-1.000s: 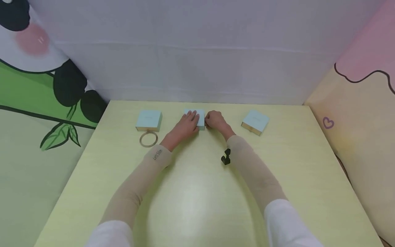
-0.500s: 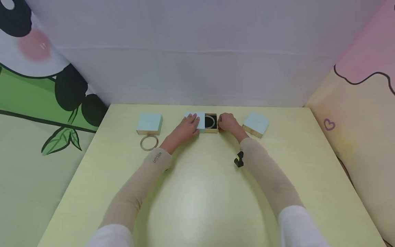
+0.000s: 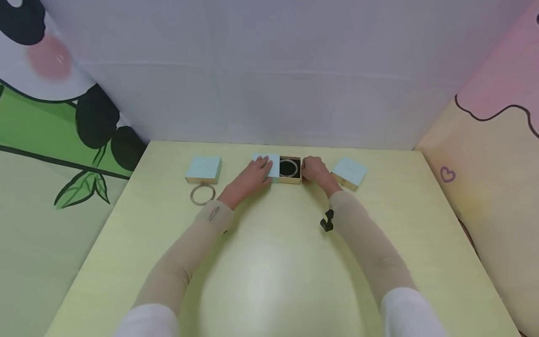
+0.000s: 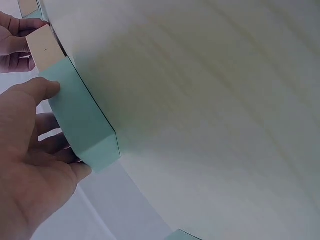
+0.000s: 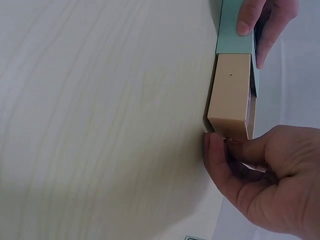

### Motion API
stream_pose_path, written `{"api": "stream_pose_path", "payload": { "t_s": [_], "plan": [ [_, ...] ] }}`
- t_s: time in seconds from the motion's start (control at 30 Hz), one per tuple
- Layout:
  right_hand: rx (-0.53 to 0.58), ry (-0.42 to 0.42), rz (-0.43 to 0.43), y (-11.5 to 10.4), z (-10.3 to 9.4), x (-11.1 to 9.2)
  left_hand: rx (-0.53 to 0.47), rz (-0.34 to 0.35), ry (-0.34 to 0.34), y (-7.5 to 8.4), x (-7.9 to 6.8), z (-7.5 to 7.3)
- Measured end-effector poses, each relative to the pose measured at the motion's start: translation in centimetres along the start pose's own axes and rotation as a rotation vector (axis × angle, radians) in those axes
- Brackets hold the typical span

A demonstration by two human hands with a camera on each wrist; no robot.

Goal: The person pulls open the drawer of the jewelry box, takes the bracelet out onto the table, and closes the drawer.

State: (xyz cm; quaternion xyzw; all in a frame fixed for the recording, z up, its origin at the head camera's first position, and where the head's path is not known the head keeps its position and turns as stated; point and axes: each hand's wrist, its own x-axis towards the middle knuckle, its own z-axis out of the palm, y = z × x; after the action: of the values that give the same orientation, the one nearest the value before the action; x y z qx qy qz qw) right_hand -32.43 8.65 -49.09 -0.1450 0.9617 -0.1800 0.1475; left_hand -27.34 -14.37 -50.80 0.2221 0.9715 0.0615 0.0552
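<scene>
A pale blue sliding gift box lies at the table's back middle, its tan inner drawer partly out to the right. Inside the drawer, a pale bangle lies on black lining. My left hand holds the blue sleeve, fingers across the top and thumb against the front side. My right hand is at the drawer's right end. In the right wrist view, its thumb and forefinger pinch a small pull tab, mostly hidden, at the end of the drawer.
A similar blue box stands at the left, with a loose bangle in front of it. Another blue box sits angled at the right, close to my right wrist. A grey-white cloth hangs behind the table.
My right hand has moved right, sliding the drawer out of its sleeve, so the bangle inside now shows. The left hand stays on the sleeve.
</scene>
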Motion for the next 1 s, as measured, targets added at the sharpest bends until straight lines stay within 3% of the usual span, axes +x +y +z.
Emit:
{"api": "stream_pose_path", "payload": {
  "t_s": [0.2, 0.37, 0.57, 0.73, 0.87, 1.0],
  "plan": [
    [-0.022, -0.023, 0.022, 0.2, 0.6, -0.4, -0.015, 0.012, -0.029, -0.3, -0.2, 0.6],
    [0.003, -0.005, 0.01, 0.7, 0.5, -0.8, -0.015, 0.02, 0.006, -0.3, -0.2, 0.4],
    [-0.005, 0.003, -0.018, 1.0, -0.3, -0.7, -0.032, 0.006, 0.011, -0.3, 0.1, -0.4],
    [0.041, 0.038, 0.005, 0.9, -1.4, -1.0, -0.049, 0.01, 0.008, -0.1, 0.6, -0.5],
    [0.059, 0.083, -0.093, -0.1, -1.5, -0.8, -0.053, -0.005, 0.007, 0.0, 0.7, -0.4],
    [-0.042, 0.027, -0.202, -1.7, -0.9, 0.0, -0.05, -0.017, 0.01, -0.1, 0.8, -0.3]
  ]
}}
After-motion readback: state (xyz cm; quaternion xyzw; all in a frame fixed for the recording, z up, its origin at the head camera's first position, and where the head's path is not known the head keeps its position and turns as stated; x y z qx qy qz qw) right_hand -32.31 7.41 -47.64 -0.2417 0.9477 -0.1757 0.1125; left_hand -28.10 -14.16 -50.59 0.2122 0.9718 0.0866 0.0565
